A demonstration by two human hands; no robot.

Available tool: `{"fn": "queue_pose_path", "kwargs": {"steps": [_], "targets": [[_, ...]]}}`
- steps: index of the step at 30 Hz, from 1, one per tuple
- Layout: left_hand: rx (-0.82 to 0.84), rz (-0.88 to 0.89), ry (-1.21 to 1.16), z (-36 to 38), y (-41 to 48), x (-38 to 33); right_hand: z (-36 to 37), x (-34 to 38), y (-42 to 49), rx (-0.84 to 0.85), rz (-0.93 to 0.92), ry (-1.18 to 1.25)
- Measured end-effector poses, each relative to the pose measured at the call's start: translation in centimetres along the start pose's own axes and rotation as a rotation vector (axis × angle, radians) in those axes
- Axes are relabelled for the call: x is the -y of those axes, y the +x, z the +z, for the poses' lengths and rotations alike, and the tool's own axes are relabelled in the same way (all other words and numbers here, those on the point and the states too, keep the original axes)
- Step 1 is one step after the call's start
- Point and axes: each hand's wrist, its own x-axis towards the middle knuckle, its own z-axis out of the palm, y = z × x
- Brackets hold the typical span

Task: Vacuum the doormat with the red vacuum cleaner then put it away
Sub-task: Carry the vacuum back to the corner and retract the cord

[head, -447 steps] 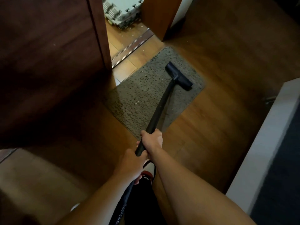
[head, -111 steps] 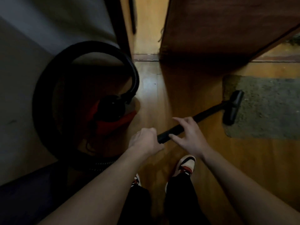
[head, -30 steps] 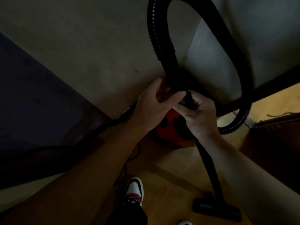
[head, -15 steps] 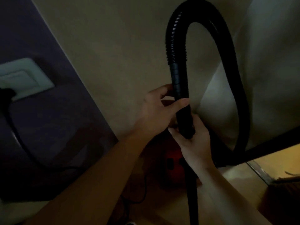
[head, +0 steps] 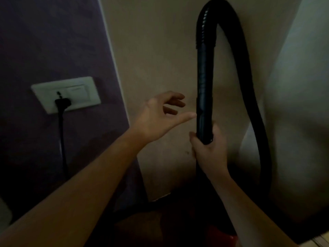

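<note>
Dim purple wall panel [head: 44,41] fills the left, carrying a white rectangular socket plate [head: 65,94] with a black plug and cord [head: 62,111] in its left outlet. Right of it, against the beige wall [head: 151,50], the left hand [head: 160,116] hovers with fingers spread, holding nothing. The right hand [head: 209,148] is clenched round the upright black vacuum tube [head: 204,97], whose ribbed black hose [head: 249,97] arches over and drops rightward. The red vacuum body [head: 223,237] barely shows at the bottom edge.

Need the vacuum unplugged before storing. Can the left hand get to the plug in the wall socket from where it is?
Probably yes. The left hand is open and free, nothing lies between it and the plug in the socket, while the right hand holds the wand.
</note>
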Motion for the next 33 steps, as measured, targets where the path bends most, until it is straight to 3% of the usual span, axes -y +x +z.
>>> {"fn": "queue_pose_path", "kwargs": {"steps": [4, 9, 13, 19, 22, 28, 33], "targets": [[-0.137, -0.018, 0.283, -2.2, -4.3, 2.8, 0.5, -0.4, 0.7, -0.025, -0.020, -0.019], [-0.269, 0.130, 0.480, -5.0, -8.3, 4.4, 1.1, 0.2, 0.9, -0.059, -0.088, -0.117], [-0.341, 0.212, 0.776, -7.8, -9.6, 4.1, 1.8, 1.2, 0.9, -0.050, -0.109, -0.087], [-0.615, 0.113, 0.985, -11.7, -12.3, 4.2, 2.9, 1.0, 0.6, -0.090, -0.108, -0.114], [-0.722, -0.010, 0.909, -13.7, -13.2, 4.9, 3.4, 0.9, 0.3, -0.101, -0.107, -0.113], [-0.788, -0.428, 0.459, -14.9, -11.7, 6.0, 3.9, 1.2, 0.2, -0.029, -0.036, -0.170], [-0.720, -0.442, 0.237, -14.0, -8.9, 5.0, 4.3, 1.5, 0.2, 0.008, -0.045, -0.115]]}}
